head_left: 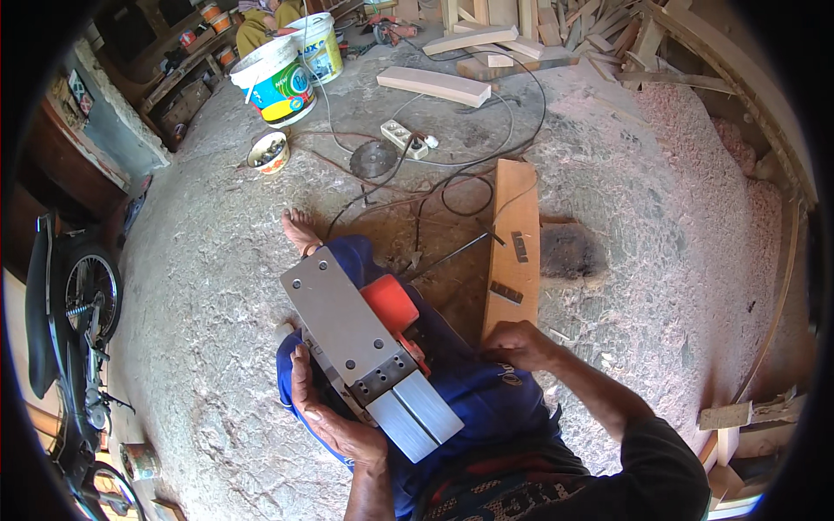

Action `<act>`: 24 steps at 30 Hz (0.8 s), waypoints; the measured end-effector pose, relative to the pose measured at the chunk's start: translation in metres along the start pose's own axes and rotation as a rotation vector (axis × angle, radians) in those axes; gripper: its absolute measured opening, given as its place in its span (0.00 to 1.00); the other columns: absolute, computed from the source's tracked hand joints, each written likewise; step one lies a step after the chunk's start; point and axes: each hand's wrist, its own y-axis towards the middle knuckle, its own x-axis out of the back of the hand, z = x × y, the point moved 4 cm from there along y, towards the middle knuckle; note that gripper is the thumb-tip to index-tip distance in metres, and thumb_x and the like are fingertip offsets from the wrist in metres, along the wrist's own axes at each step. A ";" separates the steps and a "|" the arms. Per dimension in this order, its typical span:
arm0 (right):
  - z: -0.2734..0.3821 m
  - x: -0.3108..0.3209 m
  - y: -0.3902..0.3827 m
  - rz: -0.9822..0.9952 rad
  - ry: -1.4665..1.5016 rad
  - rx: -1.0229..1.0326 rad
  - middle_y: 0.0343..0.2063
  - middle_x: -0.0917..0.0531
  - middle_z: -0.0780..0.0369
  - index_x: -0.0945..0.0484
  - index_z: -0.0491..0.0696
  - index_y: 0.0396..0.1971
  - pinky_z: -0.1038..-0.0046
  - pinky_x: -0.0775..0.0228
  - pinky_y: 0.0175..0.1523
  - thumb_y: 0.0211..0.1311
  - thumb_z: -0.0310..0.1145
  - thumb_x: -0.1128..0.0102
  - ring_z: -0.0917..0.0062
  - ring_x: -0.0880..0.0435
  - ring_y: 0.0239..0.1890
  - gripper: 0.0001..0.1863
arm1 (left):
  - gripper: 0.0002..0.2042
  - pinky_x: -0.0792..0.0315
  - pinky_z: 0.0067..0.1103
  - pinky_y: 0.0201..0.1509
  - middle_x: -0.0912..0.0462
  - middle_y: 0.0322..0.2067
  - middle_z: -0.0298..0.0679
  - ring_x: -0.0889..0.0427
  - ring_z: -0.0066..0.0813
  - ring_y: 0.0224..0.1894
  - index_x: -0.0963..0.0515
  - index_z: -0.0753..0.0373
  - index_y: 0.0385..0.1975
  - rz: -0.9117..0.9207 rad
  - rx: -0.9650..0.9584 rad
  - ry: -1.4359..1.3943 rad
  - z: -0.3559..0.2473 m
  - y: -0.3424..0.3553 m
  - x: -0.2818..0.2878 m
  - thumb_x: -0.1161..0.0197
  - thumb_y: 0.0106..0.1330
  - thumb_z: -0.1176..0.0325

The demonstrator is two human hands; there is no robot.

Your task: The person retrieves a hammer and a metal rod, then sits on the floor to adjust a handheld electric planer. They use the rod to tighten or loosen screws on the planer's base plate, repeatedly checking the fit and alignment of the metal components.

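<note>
An electric planer (338, 314) with a red body lies upside down across my lap, its flat metal sole and cutter area facing up. My left hand (337, 421) holds the planer along its left side, thumb up against the edge. Over my thigh, beside the near end of a wooden board (514, 195), my right hand (519, 346) has its fingers curled together; what is in them, if anything, is hidden. On the board lie two small dark slotted metal plates (519, 247). A thin rod-shaped tool (460, 251) leans against the board's left edge.
Ahead on the floor are a power strip (404, 139) with tangled cords, a circular saw blade (373, 160), a small tub (269, 153) and paint buckets (273, 82). Wood planks (434, 86) lie farther back. A motorcycle (82, 330) stands left; wood shavings (695, 174) cover the right.
</note>
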 end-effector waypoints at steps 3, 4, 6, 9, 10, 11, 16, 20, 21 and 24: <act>0.000 0.041 -0.024 0.249 -0.142 -0.018 0.37 0.12 0.63 0.12 0.48 0.45 0.74 0.23 0.48 0.64 0.28 0.29 0.79 0.14 0.40 0.10 | 0.37 0.48 0.40 0.80 0.33 0.70 0.53 0.37 0.45 0.75 0.38 0.72 0.69 -0.004 0.015 -0.029 0.004 -0.002 0.001 0.69 0.81 0.41; -0.012 0.050 -0.030 0.255 0.136 -0.186 0.36 0.12 0.64 0.12 0.47 0.45 0.75 0.24 0.48 0.64 0.28 0.28 0.79 0.15 0.40 0.10 | 0.37 0.49 0.40 0.80 0.33 0.70 0.54 0.38 0.45 0.75 0.38 0.72 0.69 0.007 0.001 -0.027 0.002 -0.001 -0.001 0.69 0.81 0.41; -0.017 0.045 -0.026 0.356 0.371 -0.348 0.36 0.13 0.65 0.12 0.45 0.44 0.76 0.24 0.48 0.63 0.28 0.27 0.80 0.15 0.41 0.10 | 0.36 0.50 0.39 0.80 0.34 0.70 0.53 0.39 0.45 0.75 0.38 0.72 0.69 0.008 0.000 -0.066 0.003 -0.002 0.000 0.67 0.82 0.42; -0.003 0.018 0.004 0.494 0.244 -0.277 0.36 0.13 0.65 0.13 0.43 0.43 0.75 0.24 0.49 0.62 0.28 0.27 0.81 0.15 0.40 0.10 | 0.35 0.50 0.38 0.80 0.34 0.70 0.53 0.39 0.44 0.75 0.38 0.72 0.69 -0.003 0.015 -0.070 0.001 -0.001 0.003 0.66 0.82 0.42; -0.007 0.021 0.012 0.422 0.194 -0.234 0.37 0.13 0.65 0.13 0.43 0.43 0.75 0.24 0.49 0.63 0.28 0.27 0.80 0.15 0.39 0.10 | 0.35 0.50 0.38 0.80 0.34 0.70 0.53 0.38 0.44 0.75 0.39 0.73 0.69 -0.015 0.033 -0.101 0.003 -0.001 0.003 0.64 0.82 0.42; -0.012 0.024 0.020 0.349 0.146 -0.190 0.37 0.13 0.64 0.13 0.42 0.43 0.75 0.23 0.49 0.63 0.28 0.27 0.80 0.15 0.39 0.10 | 0.35 0.49 0.37 0.80 0.35 0.71 0.53 0.38 0.43 0.74 0.39 0.73 0.70 -0.019 0.021 -0.077 0.001 0.000 0.004 0.63 0.82 0.43; -0.016 0.051 0.046 -0.477 0.231 -0.119 0.35 0.17 0.64 0.19 0.43 0.53 0.77 0.24 0.43 0.65 0.24 0.31 0.82 0.18 0.36 0.17 | 0.32 0.46 0.35 0.78 0.39 0.73 0.50 0.38 0.39 0.74 0.45 0.71 0.74 0.033 0.016 -0.201 -0.006 -0.003 0.000 0.57 0.83 0.50; 0.082 0.026 0.036 -0.326 0.543 -0.105 0.34 0.18 0.65 0.24 0.43 0.58 0.80 0.27 0.39 0.67 0.24 0.33 0.86 0.21 0.34 0.20 | 0.27 0.49 0.35 0.79 0.39 0.74 0.49 0.41 0.38 0.76 0.42 0.69 0.73 0.013 0.060 -0.245 -0.005 -0.011 0.003 0.53 0.82 0.59; 0.093 0.024 0.033 -0.254 0.583 -0.090 0.34 0.18 0.65 0.25 0.43 0.59 0.81 0.28 0.38 0.68 0.25 0.34 0.88 0.22 0.34 0.21 | 0.27 0.50 0.35 0.80 0.39 0.74 0.48 0.41 0.38 0.76 0.41 0.69 0.73 0.008 0.069 -0.239 -0.004 -0.012 0.003 0.53 0.82 0.59; 0.107 0.022 0.031 -0.143 0.510 -0.116 0.27 0.21 0.69 0.19 0.43 0.51 0.81 0.30 0.35 0.71 0.26 0.36 0.89 0.24 0.28 0.11 | 0.25 0.53 0.35 0.81 0.39 0.74 0.50 0.43 0.38 0.77 0.42 0.71 0.73 0.022 0.035 -0.267 -0.003 -0.012 0.003 0.53 0.77 0.72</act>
